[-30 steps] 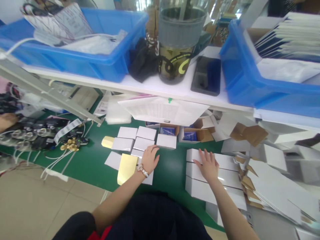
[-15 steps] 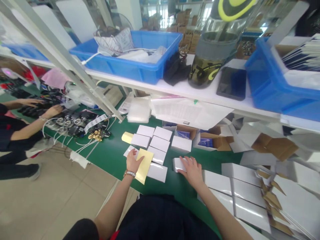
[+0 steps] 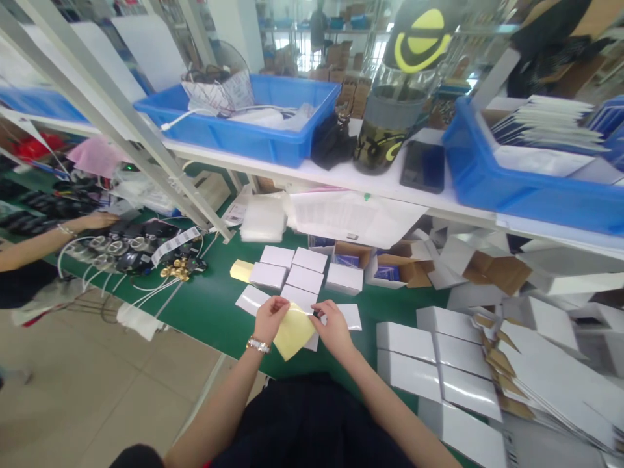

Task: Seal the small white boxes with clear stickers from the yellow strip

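My left hand [image 3: 271, 320] pinches the upper left corner of a yellow sheet [image 3: 293, 333], which hangs slanted over the green table. At the sheet's upper right corner, my right hand [image 3: 334, 325] has its fingertips pressed together. A small dark spot shows between them, and what they hold is too small to make out. Just beyond both hands, closed white boxes [image 3: 304, 278] lie side by side in a cluster. One white box [image 3: 351, 316] lies behind my right hand, partly covered by it. Another white box [image 3: 251, 299] is left of my left hand.
Open boxes with blue contents [image 3: 389, 272] stand under the shelf. More white boxes [image 3: 407, 341] and folded cartons [image 3: 550, 370] fill the right. Blue bins [image 3: 292, 146] and a bottle [image 3: 380, 123] sit on the shelf. A co-worker's arm [image 3: 63, 231] reaches over metal fittings at left.
My right hand has left the white box at right and come to the yellow sheet's right corner. The sheet is lifted and turned. That box now lies closer to the cluster.
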### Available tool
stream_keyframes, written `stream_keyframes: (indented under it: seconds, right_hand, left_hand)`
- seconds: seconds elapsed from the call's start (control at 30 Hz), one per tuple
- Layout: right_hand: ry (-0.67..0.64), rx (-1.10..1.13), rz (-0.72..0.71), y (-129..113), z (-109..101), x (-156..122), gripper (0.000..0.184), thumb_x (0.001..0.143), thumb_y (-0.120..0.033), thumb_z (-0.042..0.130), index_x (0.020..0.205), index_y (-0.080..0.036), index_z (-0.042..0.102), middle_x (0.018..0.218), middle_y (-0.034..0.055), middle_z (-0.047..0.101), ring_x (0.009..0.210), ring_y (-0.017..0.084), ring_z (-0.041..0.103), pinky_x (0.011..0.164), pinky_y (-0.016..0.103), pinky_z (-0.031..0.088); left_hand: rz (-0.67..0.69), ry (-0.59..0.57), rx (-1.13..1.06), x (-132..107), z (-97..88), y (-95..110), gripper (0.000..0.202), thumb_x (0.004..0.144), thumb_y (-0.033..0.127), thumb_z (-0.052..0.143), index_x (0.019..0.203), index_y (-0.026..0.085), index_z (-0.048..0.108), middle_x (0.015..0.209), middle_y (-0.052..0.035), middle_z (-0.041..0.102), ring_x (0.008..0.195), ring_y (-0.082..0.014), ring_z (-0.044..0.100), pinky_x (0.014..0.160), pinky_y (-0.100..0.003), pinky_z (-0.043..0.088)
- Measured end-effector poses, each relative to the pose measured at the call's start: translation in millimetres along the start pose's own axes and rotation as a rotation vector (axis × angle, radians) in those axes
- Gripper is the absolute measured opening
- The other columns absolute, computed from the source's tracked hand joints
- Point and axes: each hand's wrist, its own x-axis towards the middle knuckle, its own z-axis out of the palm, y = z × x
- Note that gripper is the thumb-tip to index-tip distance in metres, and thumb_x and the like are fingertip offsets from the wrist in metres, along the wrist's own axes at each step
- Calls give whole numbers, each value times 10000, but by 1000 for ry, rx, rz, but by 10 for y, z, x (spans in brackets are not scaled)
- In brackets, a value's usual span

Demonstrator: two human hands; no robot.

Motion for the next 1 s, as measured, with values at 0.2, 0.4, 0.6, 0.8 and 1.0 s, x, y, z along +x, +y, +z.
stream_keyframes:
  seconds: [0.2,0.4,0.6,0.8,1.0]
  right_hand:
    - [20,-41,10,-120,70,-69,86,831,-157,587,804,-209,648,812,26,589,781,203,571,751,335,478]
    - [44,-116,-30,-185,76,-87,160,859,-144,530,740,-215,609,789,26,576,777,197,553,726,317,443]
    - [16,-119,-119,-270,74,-101,154,844,-144,528,722,-215,589,758,22,565,766,195,542,712,318,421]
    - [14,176,27,-29,-125,-201,108,832,-258,566,745,-221,618,765,18,630,737,187,587,656,298,444]
    - [252,225,448,830,-550,-256,321,763,-512,604,776,-193,639,778,66,702,752,239,645,719,361,504]
  left_hand:
    - [55,84,-56,-176,94,109,226,748,399,674,806,214,557,726,8,628,676,-158,603,668,-288,502]
    - [62,125,-45,-192,137,145,239,743,406,675,759,226,517,696,21,594,656,-156,579,658,-288,495]
    - [70,198,42,-116,211,52,207,752,381,651,761,229,512,673,28,590,635,-160,590,637,-290,499]
    - [47,316,180,221,162,-167,173,771,346,599,725,232,477,622,25,554,584,-175,562,595,-313,495]
    - [213,302,344,368,176,-93,68,798,263,602,764,218,564,891,-79,613,961,-275,563,923,-464,464]
